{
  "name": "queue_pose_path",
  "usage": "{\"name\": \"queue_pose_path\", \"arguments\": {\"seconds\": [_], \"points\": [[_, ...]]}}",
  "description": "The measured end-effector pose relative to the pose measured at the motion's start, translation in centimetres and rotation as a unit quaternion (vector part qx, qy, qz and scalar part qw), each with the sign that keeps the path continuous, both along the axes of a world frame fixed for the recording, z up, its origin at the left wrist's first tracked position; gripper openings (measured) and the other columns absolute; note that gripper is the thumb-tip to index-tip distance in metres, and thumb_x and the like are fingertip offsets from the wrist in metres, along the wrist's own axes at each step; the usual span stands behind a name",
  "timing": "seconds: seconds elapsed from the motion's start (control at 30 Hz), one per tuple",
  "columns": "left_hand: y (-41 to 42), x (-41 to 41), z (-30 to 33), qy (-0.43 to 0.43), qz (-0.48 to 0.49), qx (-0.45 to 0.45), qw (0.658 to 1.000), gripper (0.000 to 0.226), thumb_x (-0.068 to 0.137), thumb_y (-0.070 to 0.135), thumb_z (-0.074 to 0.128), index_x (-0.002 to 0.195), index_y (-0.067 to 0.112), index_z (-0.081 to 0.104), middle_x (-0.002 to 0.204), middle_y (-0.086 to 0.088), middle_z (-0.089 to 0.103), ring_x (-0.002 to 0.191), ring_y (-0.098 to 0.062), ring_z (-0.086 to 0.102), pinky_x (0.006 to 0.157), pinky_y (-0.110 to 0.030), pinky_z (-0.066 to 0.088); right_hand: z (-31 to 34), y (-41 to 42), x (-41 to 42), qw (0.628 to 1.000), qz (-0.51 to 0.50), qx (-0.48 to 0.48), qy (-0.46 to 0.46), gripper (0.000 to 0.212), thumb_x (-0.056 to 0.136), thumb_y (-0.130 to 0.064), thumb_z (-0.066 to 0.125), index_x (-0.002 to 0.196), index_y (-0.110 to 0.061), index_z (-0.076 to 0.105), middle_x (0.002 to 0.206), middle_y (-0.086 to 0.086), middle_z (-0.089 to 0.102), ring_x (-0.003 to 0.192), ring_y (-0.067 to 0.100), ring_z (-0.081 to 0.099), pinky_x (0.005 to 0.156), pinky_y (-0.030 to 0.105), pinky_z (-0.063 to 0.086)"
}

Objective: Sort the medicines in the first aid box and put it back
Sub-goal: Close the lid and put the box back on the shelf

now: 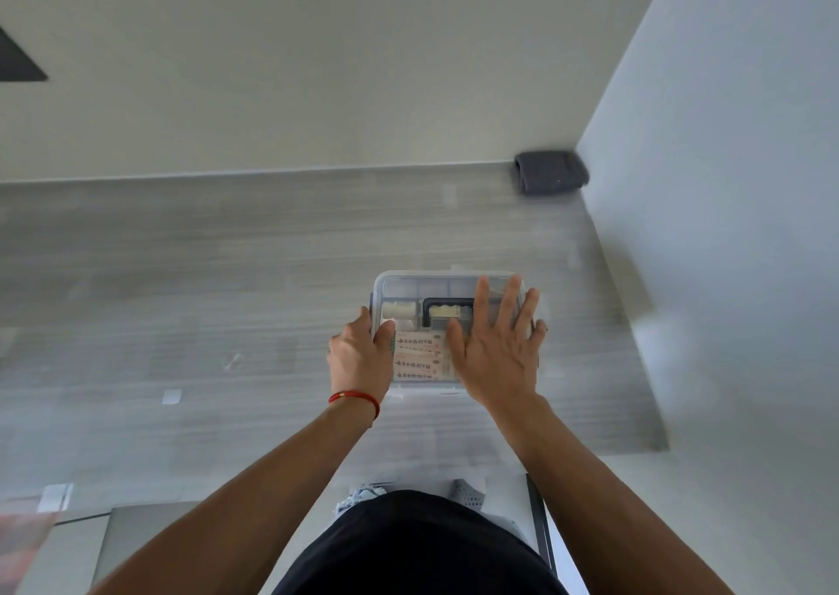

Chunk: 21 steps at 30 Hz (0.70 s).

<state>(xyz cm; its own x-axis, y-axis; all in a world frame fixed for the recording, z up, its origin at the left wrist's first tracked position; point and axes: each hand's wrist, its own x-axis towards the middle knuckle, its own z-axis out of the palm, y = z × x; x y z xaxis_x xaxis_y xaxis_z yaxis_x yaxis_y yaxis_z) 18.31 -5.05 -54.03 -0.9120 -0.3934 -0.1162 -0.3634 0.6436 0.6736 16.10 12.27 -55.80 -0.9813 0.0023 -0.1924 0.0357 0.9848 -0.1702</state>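
Observation:
A clear plastic first aid box [422, 283] with a dark handle [447, 304] on its lid stands on a grey wood-grain counter [227, 276], lid on. Through the lid I see pale bottles [399, 311] and pink medicine packets [417, 358]. My left hand [361, 356], with a red string at the wrist, grips the box's left side. My right hand [497, 349] lies flat on the lid's right half, fingers spread.
A white wall rises behind the counter and a pale side wall [726, 186] closes it on the right. A folded dark grey cloth [549, 172] sits in the back right corner. The counter's front edge is just below the box.

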Motion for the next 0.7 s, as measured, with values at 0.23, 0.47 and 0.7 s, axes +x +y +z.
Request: {"name": "queue_pose_path", "arguments": {"seconds": [0.23,0.47,0.7], "points": [[-1.3,1.4,-1.2,-0.028,0.034,0.232,0.972,0.049,0.098,0.043,0.055,0.144,0.030,0.048,0.122,0.012,0.063,0.104,-0.009,0.064,0.083,-0.020,0.054,1.3,3.0,-0.4,0.978,0.007,-0.206,-0.031,0.082,0.102,-0.053,0.046,0.164,-0.024,0.000,0.173,0.011,-0.008,0.159,0.036,-0.005,0.124,0.058,0.015],[-2.4,2.3,-2.3,-0.112,0.102,0.530,0.834,0.048,0.104,0.050,0.029,0.134,0.030,0.060,0.129,0.001,0.068,0.124,-0.024,0.060,0.109,-0.055,0.041,0.3,9.5,2.8,0.792,-0.132,-0.558,-0.208,0.059,0.080,-0.066,0.073,0.132,-0.063,0.046,0.131,-0.024,0.066,0.116,-0.001,0.066,0.095,0.033,0.049],[-1.2,3.4,0.2,-0.087,0.087,0.496,0.860,0.051,0.100,0.057,0.033,0.129,0.028,0.065,0.127,-0.002,0.069,0.125,-0.028,0.058,0.107,-0.054,0.043,0.6,8.9,4.1,0.755,-0.155,-0.608,-0.193,0.066,0.074,-0.046,0.074,0.136,-0.034,0.053,0.121,-0.016,0.070,0.112,0.004,0.067,0.094,0.030,0.049]]}}
